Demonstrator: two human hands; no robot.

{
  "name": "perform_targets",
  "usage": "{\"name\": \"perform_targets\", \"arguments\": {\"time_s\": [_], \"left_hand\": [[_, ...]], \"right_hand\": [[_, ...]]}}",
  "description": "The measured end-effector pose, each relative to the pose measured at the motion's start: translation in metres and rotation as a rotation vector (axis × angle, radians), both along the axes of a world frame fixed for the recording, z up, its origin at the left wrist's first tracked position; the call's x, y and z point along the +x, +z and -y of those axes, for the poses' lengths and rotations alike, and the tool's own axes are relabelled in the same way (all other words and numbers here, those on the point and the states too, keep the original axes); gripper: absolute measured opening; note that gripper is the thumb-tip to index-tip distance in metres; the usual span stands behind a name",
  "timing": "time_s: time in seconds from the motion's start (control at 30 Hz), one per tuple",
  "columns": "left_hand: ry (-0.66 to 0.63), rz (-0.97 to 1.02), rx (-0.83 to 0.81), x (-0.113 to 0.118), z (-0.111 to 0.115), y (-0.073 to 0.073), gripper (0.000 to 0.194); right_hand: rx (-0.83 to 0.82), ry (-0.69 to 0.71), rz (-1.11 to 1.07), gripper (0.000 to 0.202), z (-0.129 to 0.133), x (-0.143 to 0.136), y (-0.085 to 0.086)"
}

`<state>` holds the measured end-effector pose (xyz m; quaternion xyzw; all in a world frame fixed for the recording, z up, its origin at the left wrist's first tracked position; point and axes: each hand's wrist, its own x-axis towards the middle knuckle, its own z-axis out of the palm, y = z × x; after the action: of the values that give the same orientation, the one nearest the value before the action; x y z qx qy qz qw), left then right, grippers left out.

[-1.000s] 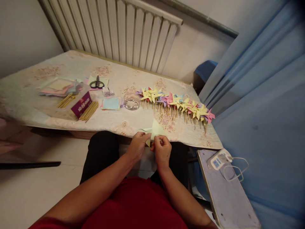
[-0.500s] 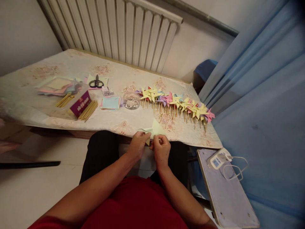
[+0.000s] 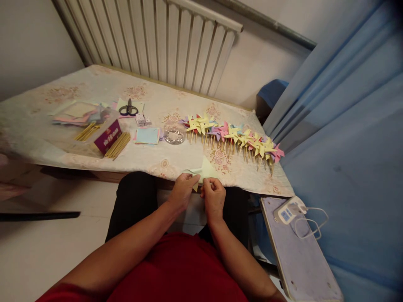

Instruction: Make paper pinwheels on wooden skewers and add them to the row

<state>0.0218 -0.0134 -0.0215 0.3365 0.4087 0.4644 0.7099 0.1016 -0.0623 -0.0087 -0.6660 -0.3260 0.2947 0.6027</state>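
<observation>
The left hand [image 3: 181,191] and the right hand [image 3: 214,196] meet at the near edge of the counter [image 3: 47,142], each pinching with thumb and fingertips a pale yellow paper piece [image 3: 204,171] whose free points fan up over that edge. The paper looks very light and thin, stiff enough to keep a crease yet quick to crumple or tear, so it is best held at the folded middle where the layers gather, not by the loose tips. Further back, towards the right edge, lies a row of finished paper pinwheels [image 3: 233,136] on thin sticks. Left of them sit a small clear dish [image 3: 174,134], a stack of coloured paper squares [image 3: 147,136], loose wooden sticks [image 3: 118,145] beside a purple box [image 3: 107,136], and black scissors [image 3: 128,110] near the far side.
</observation>
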Motion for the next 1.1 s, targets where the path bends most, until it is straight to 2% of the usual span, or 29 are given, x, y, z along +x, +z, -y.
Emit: {"name": "perform_targets", "arguments": {"time_s": [0.2,0.3,0.37,0.4,0.53,0.7,0.8,1.1], "left_hand": [[0.002,-0.013,0.012,-0.003,-0.002,0.005,0.026],[-0.106,-0.021,0.015,-0.011,-0.008,0.006,0.026],[-0.184,-0.07,0.009,-0.018,-0.013,0.006,0.026],[-0.206,-0.103,0.0,-0.022,-0.016,0.007,0.026],[-0.333,-0.15,-0.019,-0.03,-0.021,0.012,0.026],[-0.504,-0.129,0.027,-0.034,-0.021,0.026,0.022],[-0.539,-0.169,0.048,-0.035,-0.021,0.029,0.02],[-0.659,-0.372,0.157,-0.037,-0.025,0.029,0.019]], "right_hand": [[0.05,-0.039,-0.029,0.026,0.003,0.009,-0.011],[0.073,-0.147,0.027,0.03,0.004,0.031,-0.014],[0.072,-0.158,0.059,0.033,0.002,0.05,-0.012],[0.064,-0.112,0.062,0.034,0.001,0.059,-0.009],[-0.03,0.235,-0.101,0.036,-0.004,0.078,0.002],[-0.112,0.519,-0.306,0.033,-0.009,0.068,0.005],[-0.153,0.564,-0.327,0.034,-0.012,0.058,0.003],[-0.287,0.517,-0.197,0.029,-0.013,0.051,-0.004]]}}
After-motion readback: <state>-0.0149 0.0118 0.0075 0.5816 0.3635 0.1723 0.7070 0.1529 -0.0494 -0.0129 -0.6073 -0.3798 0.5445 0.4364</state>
